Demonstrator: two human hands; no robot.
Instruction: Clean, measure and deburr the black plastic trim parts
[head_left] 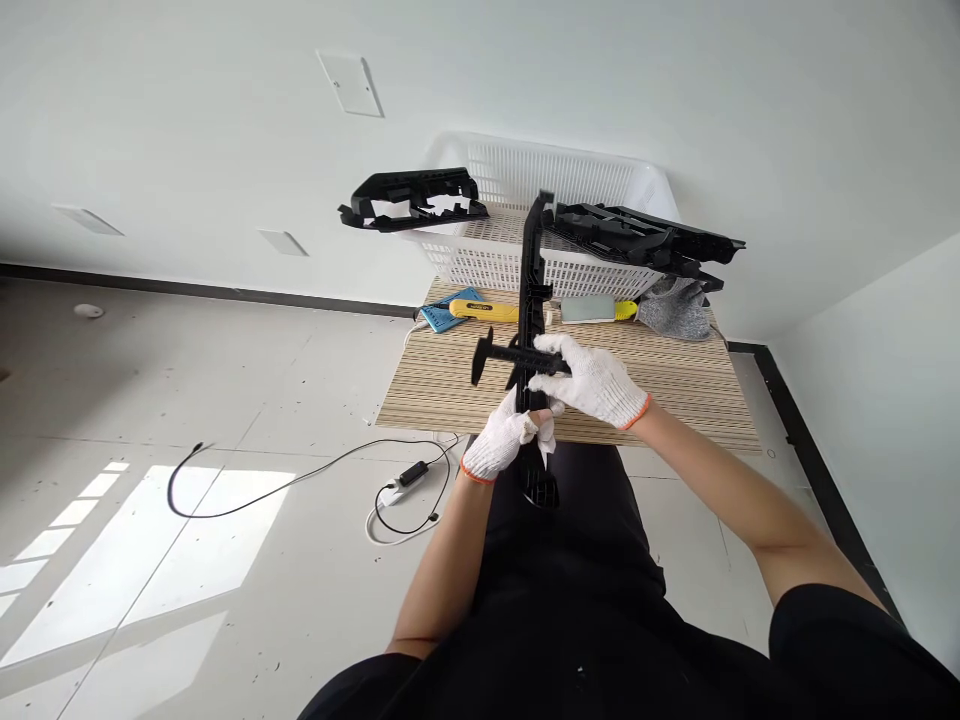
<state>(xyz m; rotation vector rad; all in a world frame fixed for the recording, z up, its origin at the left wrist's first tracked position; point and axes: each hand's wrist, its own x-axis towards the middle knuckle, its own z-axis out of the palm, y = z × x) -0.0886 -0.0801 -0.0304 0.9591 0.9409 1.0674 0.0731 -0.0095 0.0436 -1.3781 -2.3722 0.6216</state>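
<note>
1. One long black part held over tabletop, near end past its edge.
2. Left hand: fingers wrapped round its lower end.
3. Right hand: fingers gripping black caliper across it.
4. White basket behind.

A long, narrow black plastic strip, notched along its edge and bent at the far end, points away from the viewer above a wooden table. A black caliper crosses it sideways, jaws leftward.
</note>
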